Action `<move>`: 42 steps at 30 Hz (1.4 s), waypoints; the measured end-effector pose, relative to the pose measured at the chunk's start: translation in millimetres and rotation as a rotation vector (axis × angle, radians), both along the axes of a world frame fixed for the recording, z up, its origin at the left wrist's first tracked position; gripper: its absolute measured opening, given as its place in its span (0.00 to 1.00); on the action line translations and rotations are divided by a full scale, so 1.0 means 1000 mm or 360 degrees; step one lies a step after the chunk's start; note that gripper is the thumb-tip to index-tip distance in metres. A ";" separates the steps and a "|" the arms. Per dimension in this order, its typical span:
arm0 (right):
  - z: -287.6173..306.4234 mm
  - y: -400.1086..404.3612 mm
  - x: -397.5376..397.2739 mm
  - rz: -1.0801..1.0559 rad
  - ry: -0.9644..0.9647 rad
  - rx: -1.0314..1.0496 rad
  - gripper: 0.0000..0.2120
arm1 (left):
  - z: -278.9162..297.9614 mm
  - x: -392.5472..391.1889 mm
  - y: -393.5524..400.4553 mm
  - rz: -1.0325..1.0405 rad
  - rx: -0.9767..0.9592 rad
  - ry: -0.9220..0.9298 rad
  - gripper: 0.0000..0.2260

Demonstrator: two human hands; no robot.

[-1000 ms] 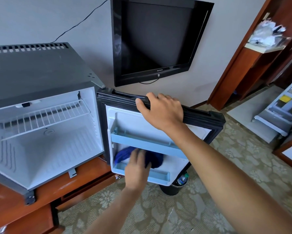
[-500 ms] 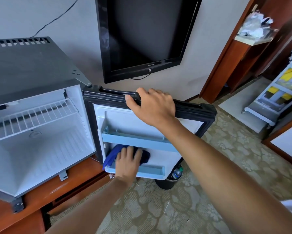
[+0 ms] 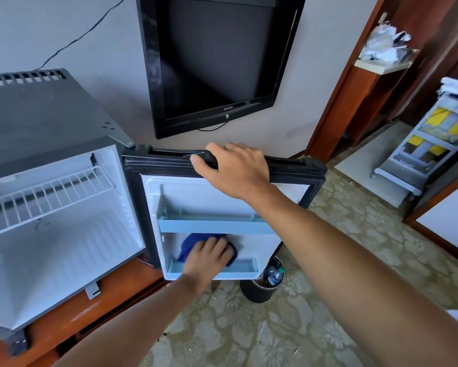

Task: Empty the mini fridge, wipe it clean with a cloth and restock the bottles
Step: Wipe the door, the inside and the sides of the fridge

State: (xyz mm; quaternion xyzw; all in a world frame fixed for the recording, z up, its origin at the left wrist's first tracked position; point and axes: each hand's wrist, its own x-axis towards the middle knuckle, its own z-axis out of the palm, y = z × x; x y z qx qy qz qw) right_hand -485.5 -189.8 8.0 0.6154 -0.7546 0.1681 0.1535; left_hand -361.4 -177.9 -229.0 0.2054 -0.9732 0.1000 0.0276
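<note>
The grey mini fridge [image 3: 45,117] stands on a wooden cabinet with its door [image 3: 296,169] swung wide open to the right. Its white inside holds only a wire shelf [image 3: 50,192]; no bottles are in it. My right hand [image 3: 236,170] grips the door's black top edge, fingers curled over it. My left hand [image 3: 209,255] presses a blue cloth [image 3: 193,241] against the door's inner wall, between the upper blue door shelf [image 3: 214,225] and the lower one [image 3: 243,267].
A black waste bin [image 3: 257,294] with a plastic bottle [image 3: 274,276] in it stands on the patterned carpet under the door's corner. A black TV [image 3: 217,59] hangs on the wall above. A housekeeping cart [image 3: 432,139] stands in the doorway at the right.
My left hand has slid the blue cloth along the door's lower compartment, first left and then a little back to the right. My right hand has kept its grip on the door top.
</note>
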 end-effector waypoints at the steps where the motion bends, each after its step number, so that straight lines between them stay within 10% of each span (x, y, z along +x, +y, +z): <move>1: 0.000 0.000 0.001 -0.0004 0.0009 -0.0013 0.25 | -0.004 0.019 -0.004 0.0128 0.0014 0.0036 0.28; 6: -0.003 0.003 0.005 -0.0033 0.0015 -0.0051 0.25 | -0.010 0.044 -0.011 0.0480 0.0091 0.0039 0.35; 15: -0.005 0.003 0.005 -0.0040 0.0020 -0.0051 0.25 | -0.042 -0.057 0.045 0.0173 0.0815 -0.0027 0.44; 27: -0.004 -0.001 0.001 -0.0013 0.0029 -0.0046 0.25 | -0.031 0.016 0.005 0.0372 0.0410 -0.0026 0.34; 42: 0.016 -0.006 -0.013 0.0094 -0.0196 0.0299 0.25 | 0.151 0.087 0.052 0.0037 -0.0306 0.1382 0.20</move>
